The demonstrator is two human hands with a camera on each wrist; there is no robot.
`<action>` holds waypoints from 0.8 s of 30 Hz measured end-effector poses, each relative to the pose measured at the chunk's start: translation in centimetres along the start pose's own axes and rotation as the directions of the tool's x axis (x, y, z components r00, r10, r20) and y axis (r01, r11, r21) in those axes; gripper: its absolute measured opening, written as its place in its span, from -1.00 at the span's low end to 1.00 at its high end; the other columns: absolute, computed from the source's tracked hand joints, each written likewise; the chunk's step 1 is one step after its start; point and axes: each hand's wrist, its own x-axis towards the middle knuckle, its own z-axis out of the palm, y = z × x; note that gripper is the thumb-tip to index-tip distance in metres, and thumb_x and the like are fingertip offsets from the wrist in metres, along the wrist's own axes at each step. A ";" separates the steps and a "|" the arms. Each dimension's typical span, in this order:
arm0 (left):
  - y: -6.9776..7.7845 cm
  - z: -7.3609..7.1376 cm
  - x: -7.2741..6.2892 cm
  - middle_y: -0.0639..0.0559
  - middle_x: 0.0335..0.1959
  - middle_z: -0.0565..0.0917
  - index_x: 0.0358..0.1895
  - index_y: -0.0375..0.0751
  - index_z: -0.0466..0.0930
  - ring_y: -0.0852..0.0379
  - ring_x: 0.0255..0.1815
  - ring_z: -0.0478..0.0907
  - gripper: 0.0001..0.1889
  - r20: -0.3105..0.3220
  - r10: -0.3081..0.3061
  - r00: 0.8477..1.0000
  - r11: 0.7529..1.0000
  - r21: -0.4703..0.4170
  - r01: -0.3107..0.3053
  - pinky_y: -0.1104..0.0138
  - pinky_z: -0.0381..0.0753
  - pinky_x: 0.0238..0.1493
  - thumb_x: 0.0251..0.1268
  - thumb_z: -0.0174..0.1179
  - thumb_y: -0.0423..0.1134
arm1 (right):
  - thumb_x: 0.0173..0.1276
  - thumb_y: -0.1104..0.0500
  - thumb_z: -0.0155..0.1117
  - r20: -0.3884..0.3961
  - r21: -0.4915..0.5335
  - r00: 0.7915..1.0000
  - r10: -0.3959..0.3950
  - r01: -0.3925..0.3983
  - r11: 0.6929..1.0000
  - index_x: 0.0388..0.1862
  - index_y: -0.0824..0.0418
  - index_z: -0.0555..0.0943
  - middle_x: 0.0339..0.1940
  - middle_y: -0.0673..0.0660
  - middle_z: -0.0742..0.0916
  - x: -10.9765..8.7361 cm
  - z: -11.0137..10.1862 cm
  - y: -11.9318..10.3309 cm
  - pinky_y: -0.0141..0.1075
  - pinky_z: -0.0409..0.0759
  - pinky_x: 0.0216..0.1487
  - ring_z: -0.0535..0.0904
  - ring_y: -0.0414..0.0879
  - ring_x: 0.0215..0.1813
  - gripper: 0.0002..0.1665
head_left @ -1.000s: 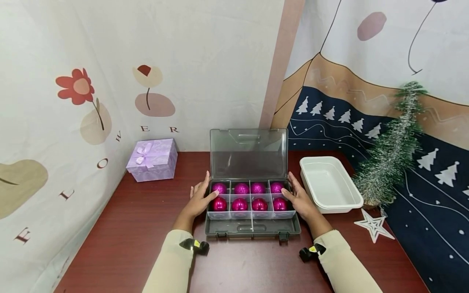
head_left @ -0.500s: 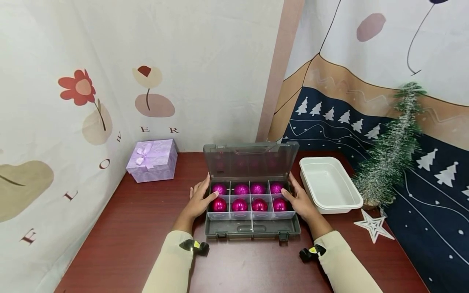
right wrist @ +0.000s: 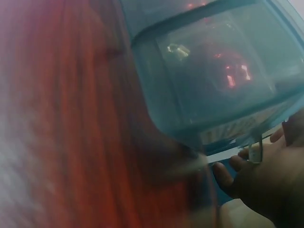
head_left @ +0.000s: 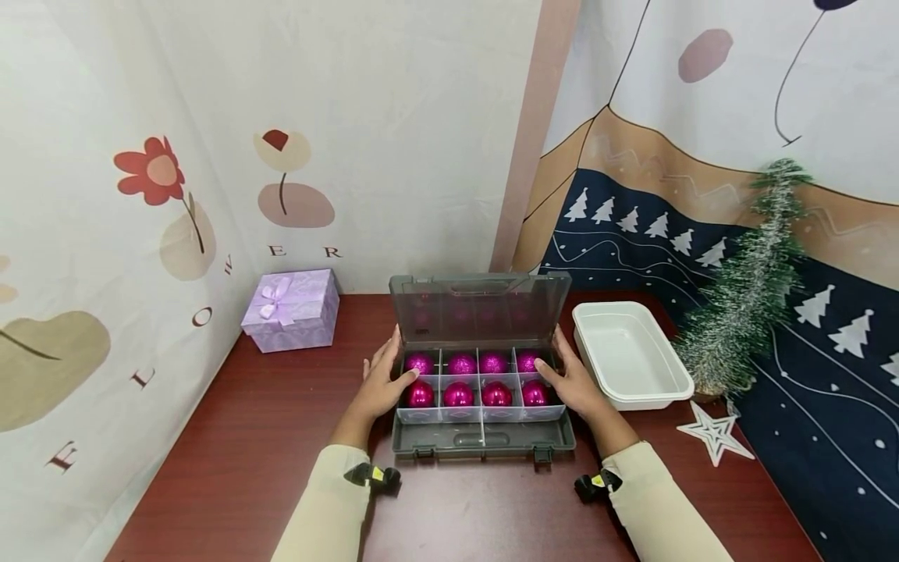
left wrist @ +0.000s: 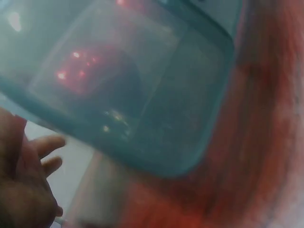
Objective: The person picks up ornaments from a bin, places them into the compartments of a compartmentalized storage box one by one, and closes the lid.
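Observation:
In the head view a grey see-through compartment box (head_left: 506, 439) lies on the table, its hinged lid (head_left: 481, 308) raised and leaning forward. Shiny magenta baubles (head_left: 459, 393) sit in two rows, one to a cell; the back row looks glittery. My left hand (head_left: 379, 386) holds the box's left side, thumb over the rim and fingers along the outside. On the right side my right hand (head_left: 577, 384) holds it the same way. Both wrist views show the box wall close up, blurred, with fingers beyond it. Two front compartments hold no baubles.
A lilac gift box with a bow (head_left: 291, 310) stands at the back left. Right of the compartment box is a white plastic tub (head_left: 632, 351). A frosted small Christmas tree (head_left: 751, 297) and a white star (head_left: 716, 434) lie farther right, by the printed cloth backdrop.
The box lid has swung forward from leaning back to leaning towards me, then stays there. Both hands keep their places at the box's sides; the view shifts slightly.

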 end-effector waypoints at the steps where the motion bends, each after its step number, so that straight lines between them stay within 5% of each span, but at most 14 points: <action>1: 0.2 -0.1 0.0 -0.35 0.77 0.20 0.84 0.03 -0.12 -0.44 0.78 -0.01 0.02 -0.005 -0.001 1.000 1.000 0.009 0.001 -0.61 -0.47 0.60 0.45 0.30 -0.09 | 0.72 0.02 0.24 -0.007 -0.006 1.000 0.001 -0.001 1.000 0.88 0.03 -0.26 0.87 0.35 0.05 0.0 0.0 -0.2 0.52 0.22 0.64 0.01 0.44 0.83 0.10; 5: 1.2 -0.7 0.1 -0.34 0.78 0.16 0.82 -0.15 -0.04 -0.43 0.80 0.02 0.01 -0.010 -0.013 1.000 0.999 0.037 0.013 -0.61 -0.43 0.62 0.44 0.34 -0.09 | 0.70 0.01 0.24 -0.032 -0.041 0.999 -0.008 0.006 0.999 0.88 0.10 -0.24 0.86 0.38 0.00 0.1 0.0 -1.2 0.48 0.30 0.61 0.06 0.43 0.79 0.10; 11: 3.1 -1.3 0.1 -0.27 0.78 0.22 0.85 0.01 -0.22 -0.35 0.80 0.13 0.05 0.005 -0.044 0.999 0.999 -0.015 0.044 -0.59 -0.47 0.63 0.55 0.33 -0.02 | 0.68 0.03 0.25 -0.055 -0.026 0.997 -0.046 0.045 0.999 0.88 0.08 -0.31 0.85 0.37 -0.02 0.0 -0.5 -3.4 0.54 0.18 0.65 0.04 0.43 0.81 0.15; 24: 7.3 -2.8 -1.1 -0.27 0.73 0.25 0.83 -0.10 -0.12 -0.33 0.70 0.28 0.07 -0.096 0.035 0.995 0.997 -0.061 -0.041 -0.54 -0.46 0.67 0.47 0.41 -0.06 | 0.64 0.03 0.28 -0.119 -0.056 0.990 -0.079 0.073 0.996 0.88 0.11 -0.16 0.73 0.45 0.15 -1.6 -1.9 -7.5 0.46 0.23 0.64 0.20 0.44 0.73 0.10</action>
